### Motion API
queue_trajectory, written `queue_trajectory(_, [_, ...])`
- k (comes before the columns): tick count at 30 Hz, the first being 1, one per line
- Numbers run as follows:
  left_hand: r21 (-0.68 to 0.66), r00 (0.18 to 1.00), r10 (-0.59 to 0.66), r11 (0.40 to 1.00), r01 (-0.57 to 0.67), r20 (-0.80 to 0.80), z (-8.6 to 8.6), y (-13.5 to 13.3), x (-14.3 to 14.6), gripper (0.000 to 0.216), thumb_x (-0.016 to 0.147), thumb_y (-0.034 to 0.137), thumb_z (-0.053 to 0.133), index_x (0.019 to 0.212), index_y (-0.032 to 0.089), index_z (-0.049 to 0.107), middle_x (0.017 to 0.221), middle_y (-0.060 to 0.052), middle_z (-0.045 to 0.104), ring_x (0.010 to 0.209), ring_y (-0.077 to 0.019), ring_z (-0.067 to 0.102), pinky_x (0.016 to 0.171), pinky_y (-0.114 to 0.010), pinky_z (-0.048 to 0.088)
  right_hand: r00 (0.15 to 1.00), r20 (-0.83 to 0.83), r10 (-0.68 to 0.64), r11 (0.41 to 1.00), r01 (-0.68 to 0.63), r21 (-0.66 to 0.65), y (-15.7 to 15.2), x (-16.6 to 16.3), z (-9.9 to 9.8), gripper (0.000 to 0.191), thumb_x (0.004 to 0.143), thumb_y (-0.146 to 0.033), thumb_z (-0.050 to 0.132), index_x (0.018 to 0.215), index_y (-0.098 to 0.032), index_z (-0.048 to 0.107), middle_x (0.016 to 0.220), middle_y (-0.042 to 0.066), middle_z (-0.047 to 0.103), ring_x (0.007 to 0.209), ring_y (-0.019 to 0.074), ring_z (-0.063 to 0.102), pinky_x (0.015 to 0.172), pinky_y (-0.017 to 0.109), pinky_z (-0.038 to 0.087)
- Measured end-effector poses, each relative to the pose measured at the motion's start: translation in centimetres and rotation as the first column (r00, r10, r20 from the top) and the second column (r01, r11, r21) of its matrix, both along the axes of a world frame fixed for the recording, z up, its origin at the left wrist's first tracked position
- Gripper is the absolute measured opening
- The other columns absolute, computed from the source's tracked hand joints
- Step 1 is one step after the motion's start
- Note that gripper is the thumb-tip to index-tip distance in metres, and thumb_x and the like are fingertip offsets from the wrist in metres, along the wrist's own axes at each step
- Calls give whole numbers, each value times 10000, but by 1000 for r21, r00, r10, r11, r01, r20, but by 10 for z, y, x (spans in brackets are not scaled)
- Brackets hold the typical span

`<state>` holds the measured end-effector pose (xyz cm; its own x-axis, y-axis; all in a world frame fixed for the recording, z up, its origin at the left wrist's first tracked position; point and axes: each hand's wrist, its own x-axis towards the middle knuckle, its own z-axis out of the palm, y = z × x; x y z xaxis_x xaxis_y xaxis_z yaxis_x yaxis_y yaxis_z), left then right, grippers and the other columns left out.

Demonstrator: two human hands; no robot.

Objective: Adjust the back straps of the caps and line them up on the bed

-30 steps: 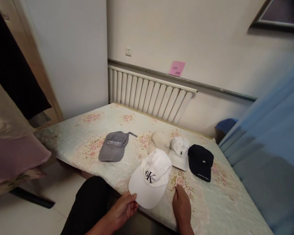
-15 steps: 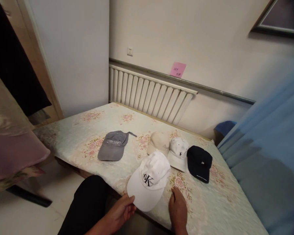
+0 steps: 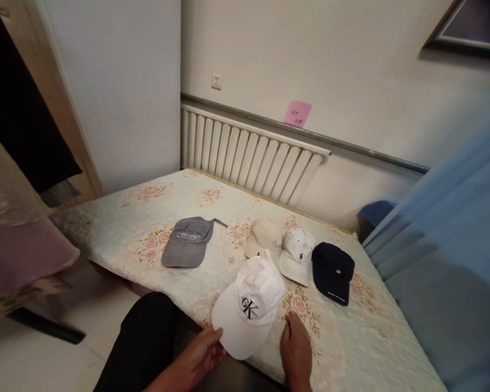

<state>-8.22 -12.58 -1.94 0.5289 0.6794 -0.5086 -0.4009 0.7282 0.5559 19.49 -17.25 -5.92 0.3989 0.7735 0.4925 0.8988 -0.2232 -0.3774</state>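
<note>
A white baseball cap (image 3: 265, 288) with black "CK" lettering is tilted near the bed's front edge. My left hand (image 3: 202, 351) pinches its brim between thumb and fingers. To the right of this cap, apart from it, my right hand (image 3: 296, 348) is closed at the bed, back upward, with nothing visible in it. Behind the held cap are a beige cap (image 3: 261, 238), a white cap with a small dark emblem (image 3: 298, 250) and a black cap (image 3: 332, 272), side by side. A grey cap (image 3: 188, 245) with its strap sticking out lies farther left.
The caps lie on a bed with a flowered cover (image 3: 147, 209). Behind it stand a radiator (image 3: 245, 149) and a wall with a pink note (image 3: 298, 113). A blue curtain (image 3: 445, 245) hangs at the right. My black-clad knee (image 3: 142, 337) is at the front.
The held cap has tilted slightly, its crown and lettering shifting a little down and right. My left hand keeps its hold on the brim; my right hand has hardly moved.
</note>
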Motion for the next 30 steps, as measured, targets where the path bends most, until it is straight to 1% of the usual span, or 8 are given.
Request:
queue_trajectory(6, [18,1000,-19,1000,19,-1,4,2,2,318,718,403,724,864,145,606,665,6,628,524,-66,536,492,-163,372,1000,-8,2,1000,-2,1,0,-1,0,360,860,-218,372,1100,-96,612,1183,166,615,1121,263,548,1000,425,385])
queue_trajectory(11, [72,997,-60,996,56,53,17,6,7,362,725,370,724,984,139,618,759,-26,657,592,-88,565,526,-177,387,1000,-9,-5,1000,5,18,0,0,-3,356,856,-211,371,1102,-112,608,1189,160,613,1128,261,544,999,433,382])
queue_trajectory(14, [90,994,-75,994,68,75,23,7,11,380,723,353,728,1015,132,626,777,-43,668,623,-102,580,543,-184,396,1000,-20,-6,1000,6,14,0,1,-4,354,852,-209,377,1105,-114,605,1195,160,609,1132,260,539,1002,431,376])
queue_trajectory(20, [66,996,-57,996,52,70,23,5,12,360,721,333,728,1010,137,638,798,-45,680,646,-108,596,565,-189,411,998,-57,-5,1000,6,17,0,1,-4,349,847,-217,382,1103,-134,603,1194,153,609,1131,263,536,991,437,380])
queue_trajectory(25, [48,994,-49,998,44,95,21,4,11,294,719,335,727,913,134,638,698,-23,661,547,-90,563,524,-185,398,998,-63,-2,1000,3,16,-1,1,-4,355,842,-218,378,1107,-141,601,1201,149,606,1130,264,535,992,443,379])
queue_trajectory(30, [-24,993,-13,1000,16,119,25,3,13,257,707,307,738,868,140,627,658,-5,651,534,-88,567,505,-177,396,998,-68,4,1000,-3,16,-1,-1,-1,359,843,-222,384,1110,-124,603,1207,159,602,1140,269,533,998,439,378])
